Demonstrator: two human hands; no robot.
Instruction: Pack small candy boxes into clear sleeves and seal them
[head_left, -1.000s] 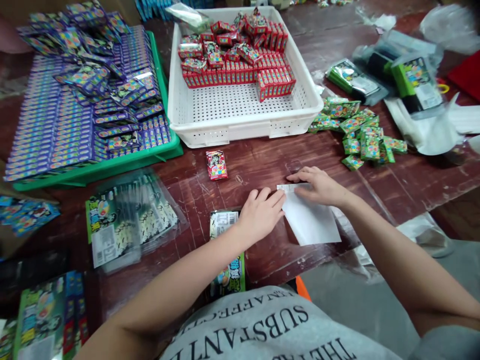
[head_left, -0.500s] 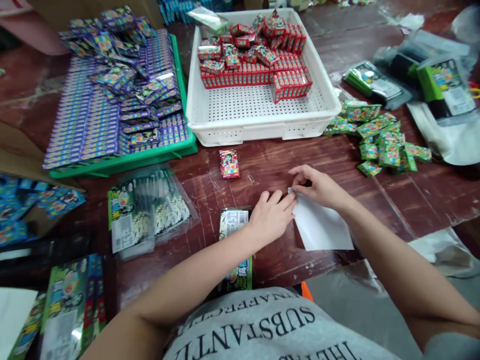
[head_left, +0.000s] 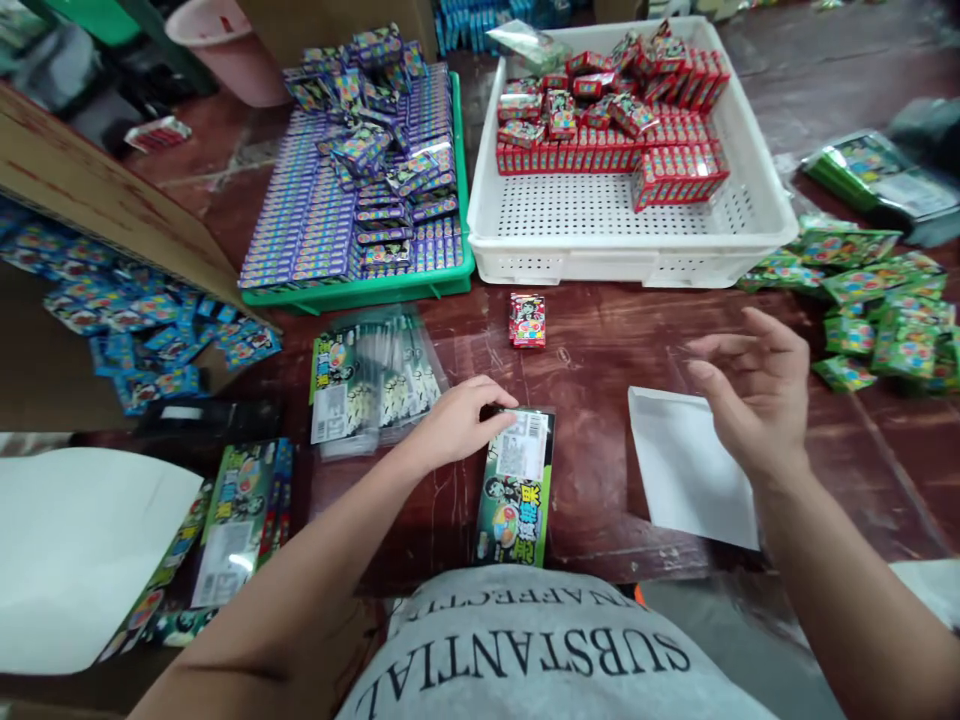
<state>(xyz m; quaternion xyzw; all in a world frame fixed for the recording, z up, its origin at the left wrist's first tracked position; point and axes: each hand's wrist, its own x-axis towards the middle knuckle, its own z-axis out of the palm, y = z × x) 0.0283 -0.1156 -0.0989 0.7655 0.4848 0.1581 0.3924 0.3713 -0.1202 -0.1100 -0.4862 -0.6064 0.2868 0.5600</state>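
My left hand [head_left: 466, 420] is at the upper left corner of a black-and-green printed candy packet [head_left: 517, 490], thumb on its face and fingers curled at its top edge. The packet lies flat in front of me, its white barcode label at the far end. My right hand [head_left: 761, 395] hovers with fingers apart over the upper right of a white paper sheet [head_left: 686, 480] and holds nothing that I can see. Beyond the packet lies a small red candy box [head_left: 527, 320]. Left of my left hand, clear printed bags [head_left: 375, 375] are fanned out.
A green tray [head_left: 352, 290] carries rows of purple boxes [head_left: 300, 200]. Beside it, a white perforated basket [head_left: 630, 255] holds red boxes [head_left: 570, 155]. Green packets [head_left: 892, 310] are heaped at the right. At the left stand a cardboard box [head_left: 112, 180] with blue packets [head_left: 157, 330] and more printed packs [head_left: 240, 510].
My left hand has moved off the white sheet to the candy packet's corner. My right hand has let go of the sheet and lifted to the right. The view has swung left.
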